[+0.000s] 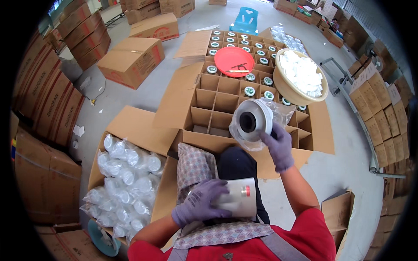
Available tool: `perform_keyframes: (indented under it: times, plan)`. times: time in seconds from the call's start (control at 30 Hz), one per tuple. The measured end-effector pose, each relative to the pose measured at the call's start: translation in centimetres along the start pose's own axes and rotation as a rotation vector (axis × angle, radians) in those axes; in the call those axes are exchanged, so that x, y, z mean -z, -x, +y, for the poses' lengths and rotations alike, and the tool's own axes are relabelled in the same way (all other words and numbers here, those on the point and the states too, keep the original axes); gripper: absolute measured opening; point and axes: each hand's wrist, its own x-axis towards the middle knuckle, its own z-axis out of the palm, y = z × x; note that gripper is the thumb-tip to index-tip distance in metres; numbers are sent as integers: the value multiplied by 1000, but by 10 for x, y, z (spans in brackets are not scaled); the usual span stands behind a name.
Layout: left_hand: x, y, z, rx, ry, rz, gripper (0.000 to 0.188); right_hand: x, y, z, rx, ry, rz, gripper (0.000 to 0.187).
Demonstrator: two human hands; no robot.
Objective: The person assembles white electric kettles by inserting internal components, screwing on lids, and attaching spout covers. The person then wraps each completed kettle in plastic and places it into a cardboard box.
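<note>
Red sleeves (314, 230) and grey straps (285, 245) sit closest to my camera, along the lower edge. Just past them I see the gloved left hand (201, 203) wrapped over a pale grey cylinder (241, 202) with a small red mark, lying sideways at the lap. To its left, a carton (163, 191) brims with clear-wrapped pieces (126, 174). A little farther out, the gloved right hand (281, 147) grips the rim of a round grey part (261, 121) with a black centre; clear plastic film (284, 109) partly surrounds it. From where I watch, that part is raised over the front of a divided box (202, 140). Farther back, round green-and-white tops (249, 91) show in many compartments, and a red tray (226, 58) rests above them, just beside a beige tub (285, 90) heaped with white pieces (300, 71). Beyond the divided box I make out a blue chair (245, 21).
</note>
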Motion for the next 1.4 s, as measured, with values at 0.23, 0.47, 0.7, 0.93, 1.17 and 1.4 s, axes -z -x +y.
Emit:
perform_keyframes:
  times: [0.23,0.47,0.7,0.93,1.17,1.4]
  plan:
    - [-18,-82,5,47,753,287,41,8,81,-46,903,338,-195,64]
    - [-37,-91,54,-367,-393,313,78,23,80,-39,186,-409,-417,129]
    - [-3,-10,47,-142,-378,-54,49,65,133,26,-76,-565,-230,119]
    - [-19,3,20,-24,-125,19,33,34,172,52,89,-37,-440,122]
    - [-27,5,17,-31,89,153,27,46,148,9,475,230,-469,118]
    - [-10,1,-6,560,649,-151,35,34,137,-40,925,203,-674,108]
